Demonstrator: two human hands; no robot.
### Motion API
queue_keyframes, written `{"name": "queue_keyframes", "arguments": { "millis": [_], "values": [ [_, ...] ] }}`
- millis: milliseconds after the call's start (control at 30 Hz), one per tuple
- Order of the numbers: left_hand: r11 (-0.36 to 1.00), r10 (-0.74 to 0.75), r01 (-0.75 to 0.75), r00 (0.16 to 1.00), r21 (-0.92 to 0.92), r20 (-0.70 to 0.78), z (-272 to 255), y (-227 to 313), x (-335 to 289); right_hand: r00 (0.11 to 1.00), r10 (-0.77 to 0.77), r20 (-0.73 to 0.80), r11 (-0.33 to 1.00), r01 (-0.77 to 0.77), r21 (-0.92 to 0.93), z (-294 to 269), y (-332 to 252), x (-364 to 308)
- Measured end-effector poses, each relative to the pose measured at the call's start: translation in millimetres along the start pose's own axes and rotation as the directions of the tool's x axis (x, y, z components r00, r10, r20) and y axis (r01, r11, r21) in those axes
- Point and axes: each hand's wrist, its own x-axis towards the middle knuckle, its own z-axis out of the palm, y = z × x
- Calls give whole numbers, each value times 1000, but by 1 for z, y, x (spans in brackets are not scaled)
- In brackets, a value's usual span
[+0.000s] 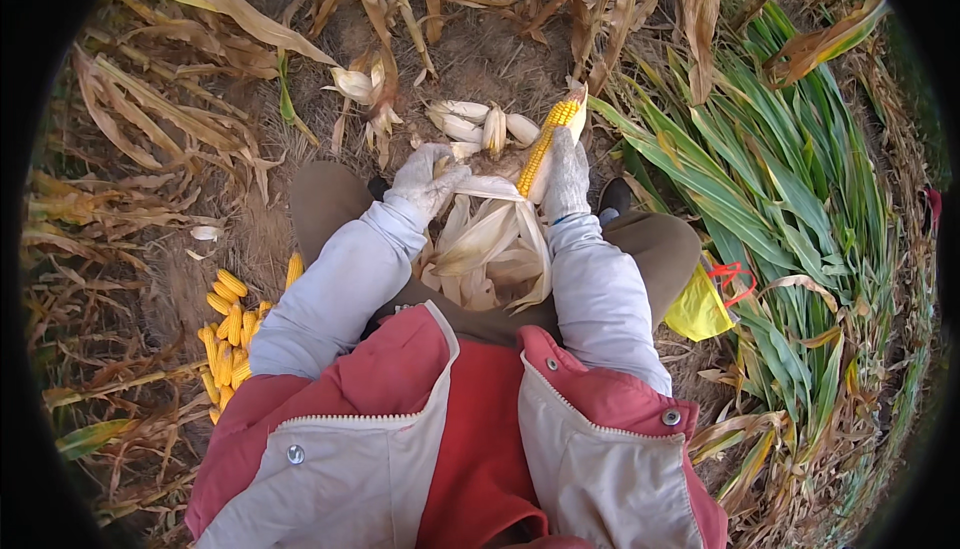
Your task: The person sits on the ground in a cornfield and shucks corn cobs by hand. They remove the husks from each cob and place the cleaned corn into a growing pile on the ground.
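Note:
A corn ear with bright yellow kernels stands tilted in front of me, its pale husk partly peeled. My right hand, in a whitish glove, is wrapped round its side, with husk behind the upper end. To its left, my gloved left hand is closed, fingers curled; what it grips, if anything, I cannot make out. Peeled husks hang from the ear's lower end and heap up between my legs. Just beyond my hands lie several ears still in pale husks.
Several bare yellow cobs are piled at the left. Dry corn stalks cover the far and left ground. Green cut leaves lie along the right, beside a yellow bag with red handles. Another husk lies farther off.

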Motion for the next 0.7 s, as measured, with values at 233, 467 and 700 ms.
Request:
{"name": "queue_keyframes", "arguments": {
  "millis": [233, 467, 700],
  "values": [
    [893, 113, -256, 924, 370, 366, 38, 96, 22, 983, 125, 138, 977, -146, 153, -22, 24, 13],
    [867, -305, 316, 948, -385, 91, 22, 27, 34, 980, 131, 149, 958, -164, 235, 14, -8, -17],
    [481, -571, 228, 815, -847, -105, -19, -6, 52, 948, 220, 230, 929, -276, 248, -5, 11, -3]
  ]
}}
